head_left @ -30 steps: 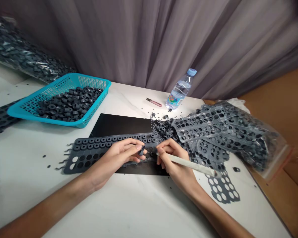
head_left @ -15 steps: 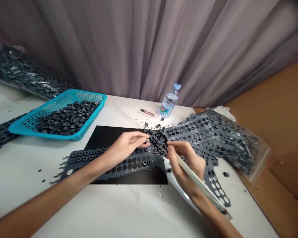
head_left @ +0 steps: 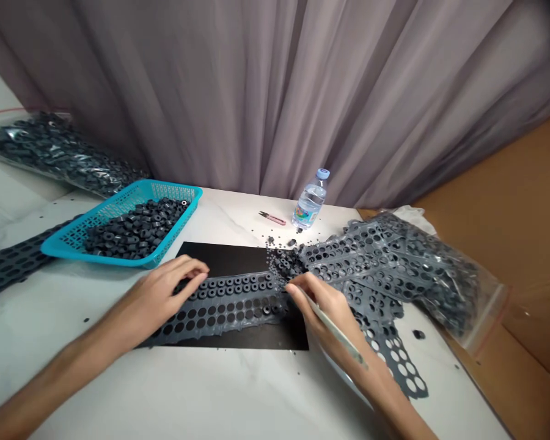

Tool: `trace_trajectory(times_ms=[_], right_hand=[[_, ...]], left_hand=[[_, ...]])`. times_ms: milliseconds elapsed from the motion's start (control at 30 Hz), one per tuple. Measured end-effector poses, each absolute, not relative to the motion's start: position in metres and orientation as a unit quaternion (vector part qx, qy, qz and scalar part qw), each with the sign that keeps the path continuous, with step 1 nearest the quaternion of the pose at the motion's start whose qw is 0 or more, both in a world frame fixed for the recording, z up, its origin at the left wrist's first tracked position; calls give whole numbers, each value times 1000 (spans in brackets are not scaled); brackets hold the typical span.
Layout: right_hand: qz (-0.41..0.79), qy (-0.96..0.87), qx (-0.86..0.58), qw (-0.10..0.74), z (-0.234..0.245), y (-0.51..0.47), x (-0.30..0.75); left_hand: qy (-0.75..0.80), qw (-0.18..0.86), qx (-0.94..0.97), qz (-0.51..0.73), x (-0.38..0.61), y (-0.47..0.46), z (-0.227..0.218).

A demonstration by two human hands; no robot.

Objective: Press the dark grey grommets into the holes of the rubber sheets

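Rubber strip [head_left: 229,305], dark grey and matte, lies flat across a black mat [head_left: 229,256] at the table's [head_left: 211,391] middle. Far rows still carry raised rings; near rows are punched-out round holes, edges ragged.

Left hand [head_left: 165,293] lies open, palm down, on the strip's left end, fingers loosely spread, gripping nothing.

Right hand [head_left: 323,305] is closed pen-fashion round a thin pale stick [head_left: 337,333]. Its tip seems to meet the strip's right end, but the fingers hide the contact.

Loose rings [head_left: 284,263] are heaped just beyond. To the right, spent perforated sheets spill from a clear plastic bag [head_left: 440,287].

Turquoise lattice basket [head_left: 119,260], far left, holds more rings. Water bottle [head_left: 308,206] and pink snips [head_left: 272,217] sit near the pleated grey curtain [head_left: 275,91].
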State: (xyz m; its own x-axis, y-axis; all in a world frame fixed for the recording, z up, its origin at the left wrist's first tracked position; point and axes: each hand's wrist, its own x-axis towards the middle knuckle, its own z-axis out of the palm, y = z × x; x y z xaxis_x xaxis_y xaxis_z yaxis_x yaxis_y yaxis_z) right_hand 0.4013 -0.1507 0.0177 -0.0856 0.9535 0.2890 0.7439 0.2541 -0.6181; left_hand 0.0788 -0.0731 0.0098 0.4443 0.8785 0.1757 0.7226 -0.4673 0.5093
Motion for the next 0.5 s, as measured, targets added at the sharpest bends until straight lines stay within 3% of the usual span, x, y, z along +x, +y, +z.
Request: trace_trajectory(times_ms=[200,500], right_hand=[[244,-723,-564,317,4,-149,385],[417,-647,-564,299,-2,-158,369]], left_hand=[[512,125,832,172,24,-102,-23],[526,168,818,162,9,-114,-26]])
